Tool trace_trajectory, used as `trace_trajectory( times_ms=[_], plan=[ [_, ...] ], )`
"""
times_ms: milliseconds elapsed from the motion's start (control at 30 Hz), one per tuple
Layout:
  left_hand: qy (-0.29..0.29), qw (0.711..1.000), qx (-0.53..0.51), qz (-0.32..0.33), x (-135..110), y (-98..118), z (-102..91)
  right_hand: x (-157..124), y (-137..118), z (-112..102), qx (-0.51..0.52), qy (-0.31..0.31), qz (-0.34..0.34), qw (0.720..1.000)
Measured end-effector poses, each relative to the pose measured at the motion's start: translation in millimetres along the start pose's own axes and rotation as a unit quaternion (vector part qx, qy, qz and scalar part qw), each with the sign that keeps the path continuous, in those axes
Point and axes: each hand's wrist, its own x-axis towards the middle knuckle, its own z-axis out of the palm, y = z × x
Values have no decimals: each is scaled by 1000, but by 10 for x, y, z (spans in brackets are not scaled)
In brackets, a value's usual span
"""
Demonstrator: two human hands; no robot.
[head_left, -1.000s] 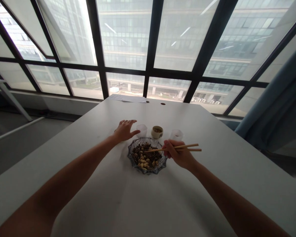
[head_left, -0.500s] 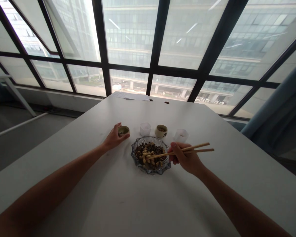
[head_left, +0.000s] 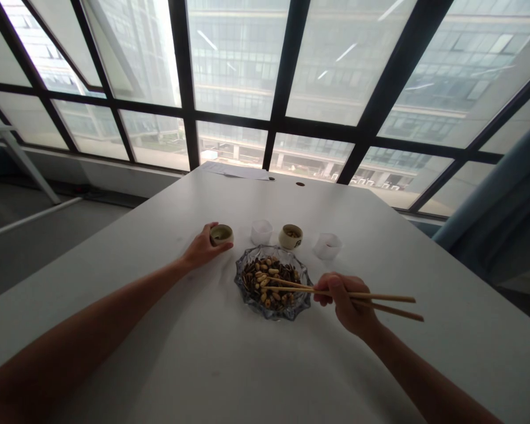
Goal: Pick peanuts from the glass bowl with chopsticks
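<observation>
A scalloped glass bowl [head_left: 298,302] of peanuts and dark seeds sits mid-table. My right hand [head_left: 347,301] is closed round a pair of wooden chopsticks [head_left: 380,302], whose tips reach over the nuts in the bowl. My left hand [head_left: 201,251] curls round a small ceramic cup [head_left: 221,234] left of the bowl. Behind the bowl stand a white plastic cup [head_left: 262,231], a second ceramic cup [head_left: 290,235] with a few nuts inside, and another white plastic cup [head_left: 327,245].
The white table [head_left: 256,353] runs to a large black-framed window. Papers [head_left: 236,171] lie at its far edge beside a cable hole [head_left: 300,184]. A grey curtain [head_left: 503,194] hangs at the right; another table's leg [head_left: 24,168] shows at far left.
My left hand moved left from the plastic cup and closed round a small ceramic cup. My right hand drew back toward me and lowered, so the chopsticks now point left into the bowl.
</observation>
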Motion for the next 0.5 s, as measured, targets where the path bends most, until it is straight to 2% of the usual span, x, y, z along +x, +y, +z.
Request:
trace_trajectory(
  times_ms=[100,200,267,367,500],
  plan=[
    [-5,1000,-1,13,9,-30,-4,-23,-1,-7,-45,-48,-39,997],
    [-3,1000,-4,18,17,-58,3,-44,-13,4,-65,-55,-34,996],
    [0,1000,-6,19,15,-64,11,-65,-6,29,-51,-26,-11,998],
    [8,1000,-8,27,4,-46,16,-87,45,88,5,60,56,997],
    [21,999,-10,37,-13,-9,7,-62,166,171,122,168,190,960]
  ],
)
